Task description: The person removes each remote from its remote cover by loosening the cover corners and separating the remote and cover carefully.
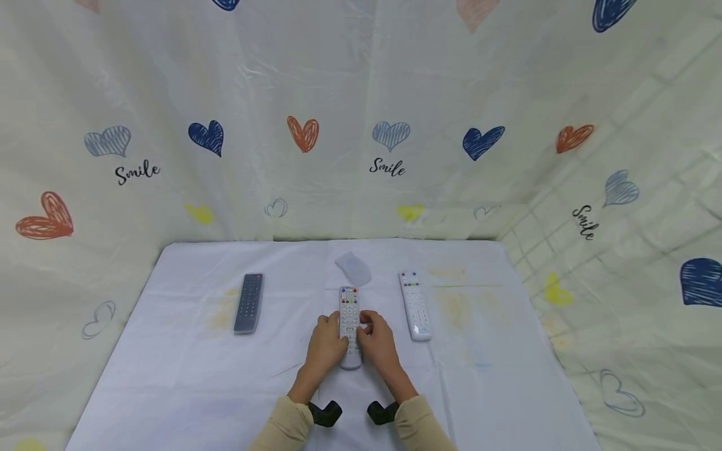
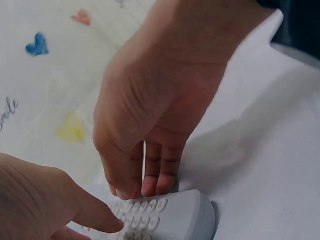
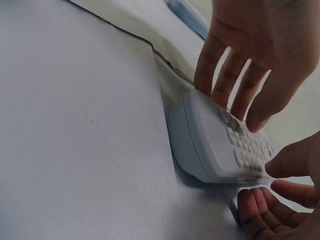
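Observation:
A white remote lies lengthwise between the two hands, its coloured buttons at the far end. My left hand grips its left side, thumb over the keys and fingers down along the edge; the right wrist view shows this left hand from across the remote. On the other side my right hand holds the right edge between thumb and bent fingers. In the left wrist view the right hand reaches down to the remote, and the left hand is partly cut off by the frame.
On the white-covered table a dark grey remote lies at left and a second white remote at right. A pale, translucent flat piece lies beyond the middle remote. A heart-printed sheet hangs behind the table.

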Tool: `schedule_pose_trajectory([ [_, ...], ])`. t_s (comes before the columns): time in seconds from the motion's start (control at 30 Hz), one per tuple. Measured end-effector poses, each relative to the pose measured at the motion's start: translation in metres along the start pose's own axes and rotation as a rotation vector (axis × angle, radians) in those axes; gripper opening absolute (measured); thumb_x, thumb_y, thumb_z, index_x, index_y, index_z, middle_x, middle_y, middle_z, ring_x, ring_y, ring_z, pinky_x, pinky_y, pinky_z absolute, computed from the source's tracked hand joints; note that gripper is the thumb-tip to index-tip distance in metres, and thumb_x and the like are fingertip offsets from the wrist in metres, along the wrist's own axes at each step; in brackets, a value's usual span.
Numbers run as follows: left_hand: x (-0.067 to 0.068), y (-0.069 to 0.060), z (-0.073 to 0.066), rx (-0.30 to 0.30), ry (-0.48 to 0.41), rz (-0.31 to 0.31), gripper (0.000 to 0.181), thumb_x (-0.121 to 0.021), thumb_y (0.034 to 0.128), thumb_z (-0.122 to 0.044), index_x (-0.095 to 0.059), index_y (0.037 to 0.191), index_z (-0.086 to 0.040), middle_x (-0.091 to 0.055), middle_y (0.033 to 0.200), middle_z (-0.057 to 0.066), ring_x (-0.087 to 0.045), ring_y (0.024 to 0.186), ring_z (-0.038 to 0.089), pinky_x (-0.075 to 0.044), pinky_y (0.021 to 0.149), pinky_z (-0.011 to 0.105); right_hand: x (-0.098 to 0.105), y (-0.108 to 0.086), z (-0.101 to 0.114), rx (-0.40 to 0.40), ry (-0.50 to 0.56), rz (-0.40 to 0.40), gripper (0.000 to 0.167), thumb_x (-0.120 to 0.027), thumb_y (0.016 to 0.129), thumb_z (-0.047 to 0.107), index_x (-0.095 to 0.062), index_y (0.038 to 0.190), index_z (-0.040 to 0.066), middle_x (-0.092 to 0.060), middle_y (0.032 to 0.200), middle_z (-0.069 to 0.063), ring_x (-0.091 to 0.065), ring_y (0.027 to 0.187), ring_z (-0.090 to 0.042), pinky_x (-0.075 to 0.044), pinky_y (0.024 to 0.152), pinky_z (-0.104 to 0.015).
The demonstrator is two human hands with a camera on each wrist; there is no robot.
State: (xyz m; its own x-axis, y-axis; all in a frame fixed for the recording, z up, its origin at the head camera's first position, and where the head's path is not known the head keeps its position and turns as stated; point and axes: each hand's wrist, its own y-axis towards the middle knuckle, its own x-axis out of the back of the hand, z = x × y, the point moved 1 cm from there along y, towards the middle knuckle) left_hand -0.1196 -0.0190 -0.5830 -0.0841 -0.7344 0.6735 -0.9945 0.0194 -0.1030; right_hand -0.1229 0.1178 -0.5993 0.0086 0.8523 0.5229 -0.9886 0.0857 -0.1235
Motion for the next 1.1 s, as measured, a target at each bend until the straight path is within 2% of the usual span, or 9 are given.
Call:
schedule_pose_trajectory([
  [0.13,-0.002,-0.002,-0.013,-0.044,0.117,-0.056,0.056,-0.069,0.0925,-0.009,-0.054,0.145,0.004,-0.056,0.128,0.026,-0.058,0.108,0.037,-0.056,0.073,0.049,0.009,0.000,-0.006,0.016,-0.011,-0.038,0.040,-0.068,0.095,0.004,-0.063,0.135,0.003,-0.069,0.121,-0.013,-0.061,0.089,-0.014,-0.051,0.073,-0.023],
  [0.27,-0.009,-0.001,-0.025,-0.100,0.130,-0.076,0.051,-0.070,0.0937,-0.011,-0.058,0.142,0.000,-0.057,0.130,0.024,-0.057,0.113,0.038,-0.058,0.076,0.051,0.029,-0.001,-0.010,0.033,-0.003,-0.116,0.036,-0.067,0.096,0.002,-0.064,0.132,0.002,-0.070,0.121,-0.016,-0.064,0.090,-0.018,-0.053,0.075,-0.026],
  [0.4,-0.019,0.003,-0.034,-0.168,0.064,-0.043,0.045,-0.069,0.0952,-0.009,-0.061,0.139,-0.002,-0.061,0.126,0.021,-0.059,0.113,0.037,-0.056,0.082,0.051,0.050,-0.004,-0.014,0.045,0.018,-0.211,0.035,-0.065,0.097,0.001,-0.065,0.132,0.001,-0.071,0.121,-0.018,-0.066,0.095,-0.023,-0.054,0.080,-0.028],
  [0.53,-0.033,0.010,-0.041,-0.226,-0.030,0.023,0.041,-0.066,0.0949,-0.005,-0.063,0.135,0.001,-0.067,0.117,0.019,-0.064,0.103,0.033,-0.054,0.084,0.047,0.068,-0.006,-0.022,0.042,0.017,-0.266,0.035,-0.064,0.099,0.002,-0.063,0.135,0.003,-0.070,0.124,-0.017,-0.067,0.102,-0.026,-0.055,0.085,-0.025],
  [0.6,-0.039,0.014,-0.045,-0.208,-0.105,0.073,0.041,-0.065,0.0946,-0.004,-0.063,0.135,0.002,-0.068,0.116,0.019,-0.066,0.099,0.031,-0.055,0.083,0.044,0.076,-0.007,-0.026,0.051,0.011,-0.290,0.035,-0.062,0.100,0.002,-0.062,0.136,0.002,-0.070,0.124,-0.018,-0.068,0.104,-0.028,-0.054,0.085,-0.022],
  [0.77,-0.054,0.023,-0.053,-0.075,-0.280,0.161,0.046,-0.061,0.0945,-0.007,-0.061,0.140,-0.001,-0.071,0.123,0.018,-0.072,0.105,0.030,-0.059,0.085,0.040,0.093,-0.008,-0.032,0.070,0.018,-0.372,0.035,-0.059,0.100,0.000,-0.063,0.135,-0.001,-0.068,0.125,-0.022,-0.067,0.104,-0.032,-0.051,0.083,-0.018],
  [0.9,-0.062,0.028,-0.061,-0.017,-0.354,0.168,0.049,-0.058,0.0941,-0.008,-0.060,0.142,-0.003,-0.071,0.129,0.018,-0.071,0.112,0.032,-0.058,0.091,0.043,0.100,-0.005,-0.042,0.030,-0.009,-0.409,0.036,-0.058,0.100,0.001,-0.062,0.136,-0.001,-0.067,0.129,-0.022,-0.065,0.107,-0.034,-0.053,0.088,-0.030],
  [1.0,-0.067,0.031,-0.067,-0.001,-0.383,0.160,0.051,-0.059,0.0922,-0.007,-0.059,0.143,-0.003,-0.070,0.131,0.019,-0.071,0.113,0.034,-0.058,0.092,0.042,0.103,-0.002,-0.051,-0.014,-0.017,-0.411,0.038,-0.058,0.099,0.002,-0.061,0.136,-0.002,-0.065,0.132,-0.024,-0.064,0.110,-0.036,-0.053,0.090,-0.039],
  [1.1,-0.074,0.034,-0.071,0.004,-0.393,0.166,0.053,-0.060,0.0902,-0.007,-0.059,0.143,-0.002,-0.070,0.131,0.020,-0.072,0.112,0.033,-0.059,0.088,0.039,0.104,0.001,-0.060,-0.059,-0.017,-0.391,0.039,-0.059,0.099,0.003,-0.060,0.137,-0.003,-0.065,0.133,-0.026,-0.063,0.110,-0.037,-0.052,0.087,-0.038],
])
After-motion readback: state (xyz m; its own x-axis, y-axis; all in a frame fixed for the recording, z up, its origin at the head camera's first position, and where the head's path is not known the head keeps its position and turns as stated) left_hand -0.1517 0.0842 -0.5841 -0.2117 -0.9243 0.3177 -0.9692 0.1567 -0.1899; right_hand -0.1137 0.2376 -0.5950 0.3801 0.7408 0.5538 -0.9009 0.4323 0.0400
